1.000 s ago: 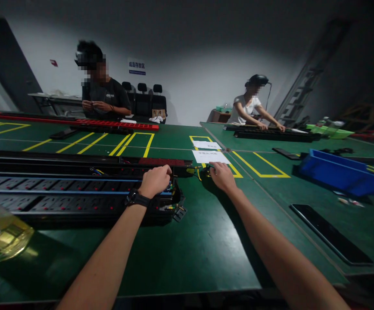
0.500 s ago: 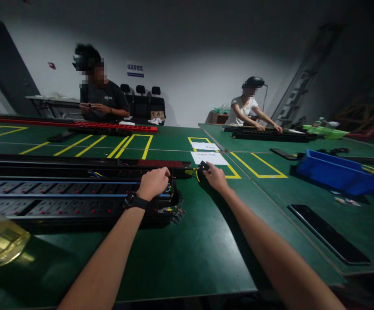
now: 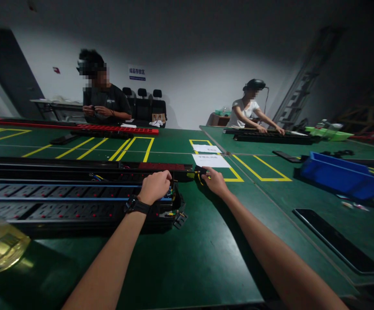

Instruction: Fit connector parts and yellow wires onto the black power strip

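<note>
Several long black power strips with rows of sockets and red dots lie side by side on the green table, the nearer power strip (image 3: pixel 86 209) plainly in sight. My left hand (image 3: pixel 154 187), a black watch (image 3: pixel 137 204) on its wrist, rests with curled fingers on the far power strip (image 3: pixel 141 171) close to its right end. Just beyond that end, my right hand (image 3: pixel 215 180) pinches a small black end cap (image 3: pixel 200 169). Short yellow wires show between cap and strip. Another black end piece (image 3: pixel 179 218) hangs off the nearer strip's end.
On the right are a blue bin (image 3: pixel 342 174) and a black phone (image 3: pixel 337 241). A clear container with yellow liquid (image 3: pixel 2 245) stands at the near left. Paper sheets (image 3: pixel 211 161) lie ahead. Two people work across the table, behind a red rail (image 3: pixel 116 127) and black rails (image 3: pixel 271 137).
The view has shifted slightly, so the scene sits a little lower. My right hand has turned the black end cap and brought it slightly nearer the strip's end. My left hand keeps its place.
</note>
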`<action>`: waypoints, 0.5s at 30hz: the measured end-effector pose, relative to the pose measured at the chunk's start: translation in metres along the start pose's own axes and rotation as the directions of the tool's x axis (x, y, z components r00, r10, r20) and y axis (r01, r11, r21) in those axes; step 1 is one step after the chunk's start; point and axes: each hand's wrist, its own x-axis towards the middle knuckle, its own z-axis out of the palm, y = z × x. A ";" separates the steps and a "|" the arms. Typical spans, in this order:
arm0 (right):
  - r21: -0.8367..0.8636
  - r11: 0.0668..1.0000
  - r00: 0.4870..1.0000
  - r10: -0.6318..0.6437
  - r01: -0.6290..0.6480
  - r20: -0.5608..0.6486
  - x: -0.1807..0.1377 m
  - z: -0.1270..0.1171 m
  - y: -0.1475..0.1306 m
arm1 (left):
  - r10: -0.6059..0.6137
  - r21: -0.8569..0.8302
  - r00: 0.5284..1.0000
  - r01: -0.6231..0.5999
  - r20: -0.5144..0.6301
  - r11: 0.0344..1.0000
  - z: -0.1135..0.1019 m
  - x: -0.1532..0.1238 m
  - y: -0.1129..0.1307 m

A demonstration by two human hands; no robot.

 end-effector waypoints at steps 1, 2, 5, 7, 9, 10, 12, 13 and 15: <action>0.023 1.000 1.000 -0.022 0.022 0.008 -0.001 0.000 -0.002 | 0.000 -0.001 1.000 0.000 0.000 1.000 0.000 0.000 0.000; 0.039 0.998 0.999 -0.043 0.042 0.018 -0.002 -0.001 -0.004 | 0.000 -0.003 1.000 0.000 0.001 1.000 0.000 0.000 0.001; 0.021 0.998 0.997 -0.065 0.064 0.042 -0.004 -0.001 -0.011 | 0.000 -0.004 1.000 0.000 0.006 1.000 0.000 0.000 0.001; -0.051 0.997 0.998 -0.048 0.050 0.030 -0.005 0.000 -0.017 | 0.002 -0.004 1.000 -0.002 0.003 1.000 0.001 0.000 0.000; -0.134 0.990 0.999 -0.046 0.045 -0.010 -0.005 0.001 -0.023 | 0.002 -0.004 1.000 -0.002 -0.004 1.000 0.002 0.000 -0.001; -0.167 0.985 0.998 -0.056 0.049 -0.037 -0.004 0.001 -0.025 | 0.002 -0.004 1.000 -0.002 -0.006 1.000 0.003 0.000 -0.002; -0.205 0.976 0.993 -0.088 0.070 -0.079 -0.003 0.001 -0.030 | -0.002 -0.003 1.000 0.002 -0.009 1.000 0.003 0.001 -0.002; -0.216 0.973 0.991 -0.101 0.081 -0.086 -0.002 0.001 -0.031 | -0.003 -0.002 1.000 0.003 -0.007 1.000 0.003 0.001 -0.002; -0.228 0.970 0.993 -0.098 0.081 -0.064 -0.002 0.001 -0.031 | -0.007 0.001 1.000 0.007 -0.003 1.000 0.003 0.001 -0.001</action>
